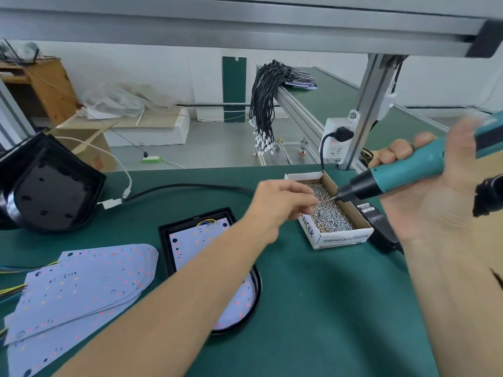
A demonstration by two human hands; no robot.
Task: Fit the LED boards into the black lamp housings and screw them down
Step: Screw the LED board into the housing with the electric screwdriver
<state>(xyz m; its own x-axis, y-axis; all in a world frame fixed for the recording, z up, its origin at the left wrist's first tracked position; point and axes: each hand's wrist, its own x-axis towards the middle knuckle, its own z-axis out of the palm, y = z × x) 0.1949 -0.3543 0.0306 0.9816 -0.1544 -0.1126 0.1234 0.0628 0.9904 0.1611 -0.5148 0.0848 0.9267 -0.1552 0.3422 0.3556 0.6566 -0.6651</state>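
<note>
One thin white LED board (190,248) sits in the black lamp housing (166,248) mid-tabletop, beneath the left forearm | stiff, light, likely fragile; handle by edges | left hand (283,204) seemingly pinching small silver screws (330,213) in the cardboard box (343,239) | right hand (424,191) grips teal electric screwdriver (402,172), tip at fingers (306,198).

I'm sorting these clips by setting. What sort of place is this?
Most likely a small electronics assembly workshop. A green-matted workbench holds a stack of LED boards, a box of screws and black lamp housings, and the right hand holds an electric screwdriver.
</note>
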